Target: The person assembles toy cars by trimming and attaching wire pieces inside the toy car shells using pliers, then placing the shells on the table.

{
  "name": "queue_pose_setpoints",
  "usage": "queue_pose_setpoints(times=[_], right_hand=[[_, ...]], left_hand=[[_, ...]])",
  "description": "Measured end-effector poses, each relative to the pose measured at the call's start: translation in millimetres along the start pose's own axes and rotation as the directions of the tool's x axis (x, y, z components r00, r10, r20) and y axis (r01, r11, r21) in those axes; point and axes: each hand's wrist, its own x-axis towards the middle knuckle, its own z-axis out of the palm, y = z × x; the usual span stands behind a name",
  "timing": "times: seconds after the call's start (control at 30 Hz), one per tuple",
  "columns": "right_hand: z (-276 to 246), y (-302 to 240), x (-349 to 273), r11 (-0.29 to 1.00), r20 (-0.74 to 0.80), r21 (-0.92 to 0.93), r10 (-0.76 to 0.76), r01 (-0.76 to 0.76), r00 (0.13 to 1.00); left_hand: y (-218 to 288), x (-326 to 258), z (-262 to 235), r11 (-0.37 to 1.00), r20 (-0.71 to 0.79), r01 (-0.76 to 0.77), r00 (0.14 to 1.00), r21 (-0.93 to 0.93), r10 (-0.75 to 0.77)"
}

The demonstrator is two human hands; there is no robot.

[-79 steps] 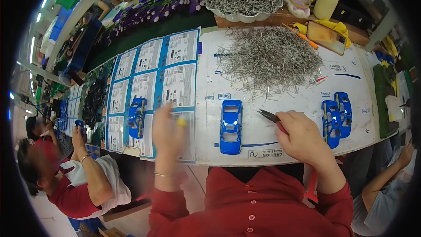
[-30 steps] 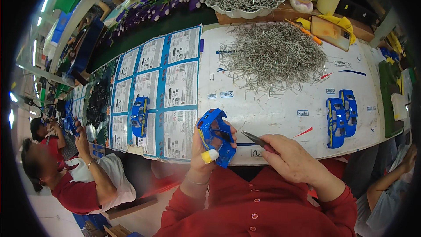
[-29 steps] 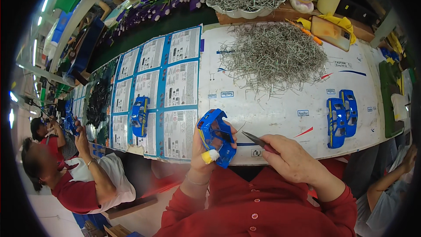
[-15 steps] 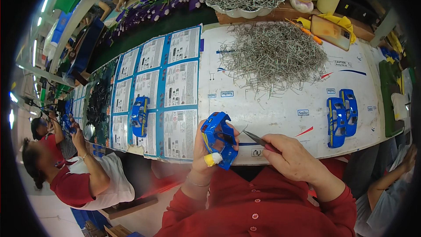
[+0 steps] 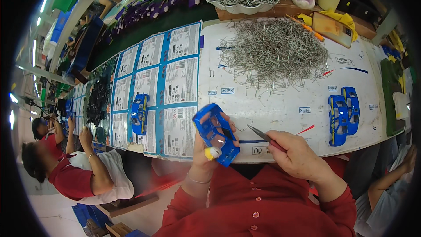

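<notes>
In front of my chest, my left hand (image 5: 203, 152) is closed round a blue plastic toy car shell (image 5: 204, 119), held tilted with its hollow side and window openings showing. A yellow and white wrapping (image 5: 212, 153) covers the tip of my left thumb. My right hand (image 5: 299, 157) grips a pointed grey metal tool (image 5: 259, 133) with a dark red handle. Its tip points left toward the shell, apart from it. A thin bent wire (image 5: 240, 129) shows between tip and shell; whether it lies on the table I cannot tell.
A heap of bent metal wires (image 5: 276, 55) covers the table's far middle, below a heaped white bowl (image 5: 245, 8). Two blue car shells (image 5: 338, 118) lie at right, another (image 5: 139, 114) on printed sheets at left. A phone (image 5: 332, 29) lies far right. Co-workers (image 5: 83, 171) sit at left.
The tool's tip has moved slightly right, away from the car shell, and the bent wire is no longer at it. My left hand has tilted the shell and shifted it a little left.
</notes>
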Motion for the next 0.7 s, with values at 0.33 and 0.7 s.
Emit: queue_pose_setpoints(times=[0.33,0.7], right_hand=[[15.2,5.8,-7.6,0.967,0.038,-0.156,-0.197,0.2,0.98],[23.5,-0.1,-3.1,0.931,-0.056,-0.316,-0.212,0.184,0.976]], left_hand=[[2.2,6.9,3.4,0.997,-0.21,0.045,0.977,0.064,-0.031],[-4.8,2.7,1.7,0.996,-0.092,-0.084,0.992,0.026,0.086]])
